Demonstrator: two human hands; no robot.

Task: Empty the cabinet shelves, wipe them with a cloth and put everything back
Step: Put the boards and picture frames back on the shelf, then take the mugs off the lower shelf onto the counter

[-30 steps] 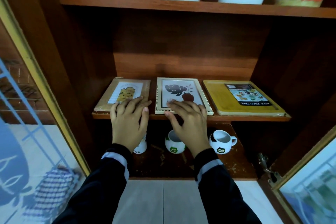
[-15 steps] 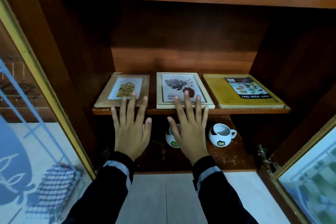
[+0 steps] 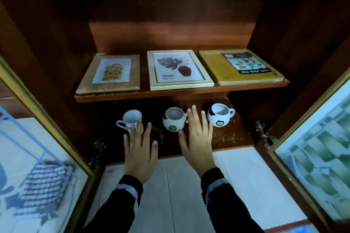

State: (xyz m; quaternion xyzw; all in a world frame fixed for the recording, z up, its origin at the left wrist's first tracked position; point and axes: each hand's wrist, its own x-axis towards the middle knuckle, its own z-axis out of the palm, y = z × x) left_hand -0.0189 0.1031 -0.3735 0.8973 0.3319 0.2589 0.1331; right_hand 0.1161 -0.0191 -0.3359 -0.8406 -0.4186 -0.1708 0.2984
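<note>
Here, flat-fingered and empty, the left grip (image 3: 139, 154) lies just near of the white cup (image 3: 130, 120), the right grip (image 3: 198, 143) between the middle mug (image 3: 173, 119) and the right mug (image 3: 219, 116).

cloth (image 3: 45, 185) blurry, L cup (image 3: 132, 118) partly hidden

Satin-finished reddish wood lines the cabinet (image 3: 170, 30) around a pale wooden frame (image 3: 180, 85) with a beaded edge and a glossy print. Left of that frame lies a rough, matt brown frame (image 3: 88, 86). To its right is a smooth yellow tray (image 3: 217, 70) bearing a printed paper label (image 3: 246, 62). Below it, three glazed ceramic mugs (image 3: 173, 119) gleam on a scuffed, flaking wooden bottom shelf (image 3: 233, 136).
</note>
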